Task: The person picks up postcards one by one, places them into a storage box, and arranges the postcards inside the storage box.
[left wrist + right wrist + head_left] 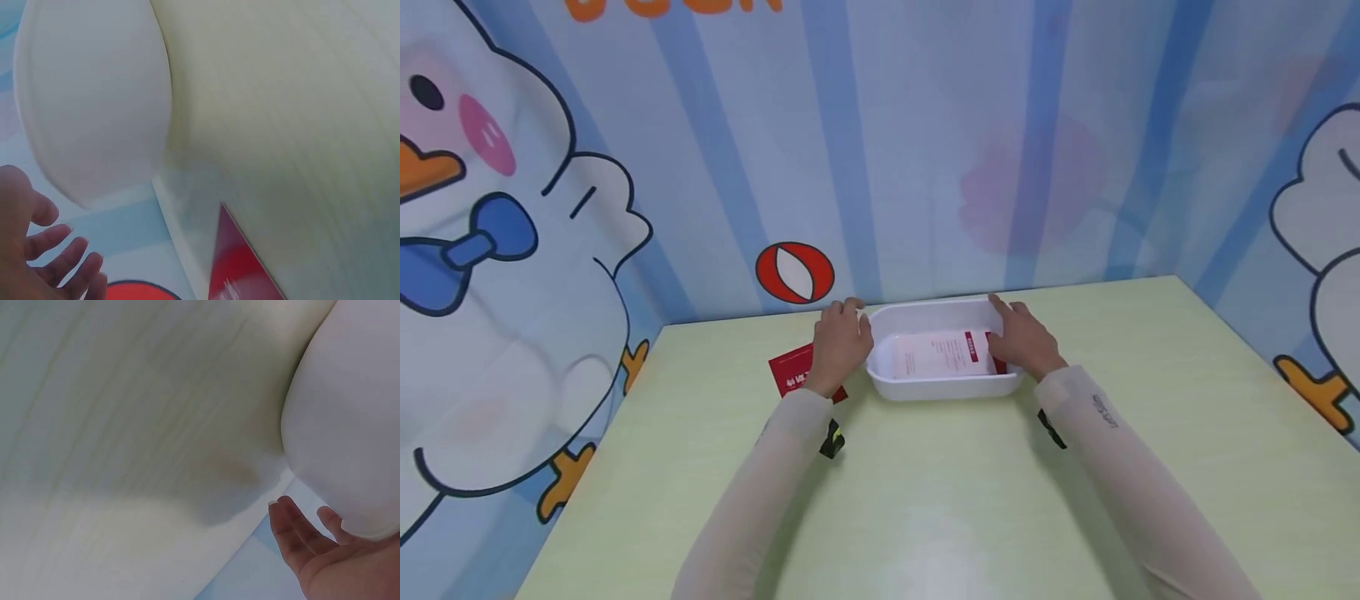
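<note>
A white plastic basin [943, 389] with rounded corners rests on the table near its back edge. Inside lies a white printed sheet [917, 357] with red parts at its right end. My right hand [1028, 342] holds the basin's right rim, the thumb inside over the sheet's red end, other fingers outside. In the right wrist view those outer fingers [292, 534] spread beside the wall. My left hand [841, 346] hovers beside the basin's left end, fingers loosely bent; the left wrist view shows a gap between fingers [69, 262] and basin wall [94, 100].
A red card [790, 368] with white lettering lies on the table left of the basin, partly covered by my left hand and wrist. The pale yellow table [925, 492] meets a blue striped backdrop [917, 167] with cartoon ducks just behind the basin.
</note>
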`<action>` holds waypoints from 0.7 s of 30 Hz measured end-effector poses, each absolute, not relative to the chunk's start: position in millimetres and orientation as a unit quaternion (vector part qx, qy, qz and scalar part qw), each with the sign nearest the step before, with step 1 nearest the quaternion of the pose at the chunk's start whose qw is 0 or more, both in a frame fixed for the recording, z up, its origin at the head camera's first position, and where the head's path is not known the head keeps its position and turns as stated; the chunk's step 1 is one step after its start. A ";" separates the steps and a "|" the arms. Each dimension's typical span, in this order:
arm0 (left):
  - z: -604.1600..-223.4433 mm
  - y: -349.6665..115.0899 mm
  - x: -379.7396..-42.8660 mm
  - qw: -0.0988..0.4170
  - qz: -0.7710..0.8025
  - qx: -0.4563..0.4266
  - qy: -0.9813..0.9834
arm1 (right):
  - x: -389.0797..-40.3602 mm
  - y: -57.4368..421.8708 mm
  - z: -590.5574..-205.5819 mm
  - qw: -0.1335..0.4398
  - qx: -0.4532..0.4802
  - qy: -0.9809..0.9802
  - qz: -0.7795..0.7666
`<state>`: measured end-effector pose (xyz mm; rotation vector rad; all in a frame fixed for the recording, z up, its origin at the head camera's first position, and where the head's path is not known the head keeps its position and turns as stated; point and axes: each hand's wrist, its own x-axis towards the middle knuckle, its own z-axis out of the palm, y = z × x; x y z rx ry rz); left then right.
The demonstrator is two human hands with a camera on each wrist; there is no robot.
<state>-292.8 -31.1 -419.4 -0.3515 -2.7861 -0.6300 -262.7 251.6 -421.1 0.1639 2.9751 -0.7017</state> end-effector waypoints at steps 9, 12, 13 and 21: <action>-423.0 -62.9 -295.2 0.099 -0.224 -0.090 -0.965 | -259.3 257.3 -423.1 0.034 0.051 0.962 -0.267; -424.4 -72.2 -294.1 0.073 -0.215 -0.078 -0.971 | -258.7 255.8 -423.2 0.040 0.055 0.958 -0.277; -424.8 -75.3 -294.0 0.064 -0.209 -0.075 -0.973 | -258.3 255.1 -423.2 0.043 0.056 0.958 -0.280; -430.5 -98.0 -296.0 0.018 -0.191 -0.065 -0.979 | -262.4 255.1 -424.3 0.042 0.057 0.951 -0.299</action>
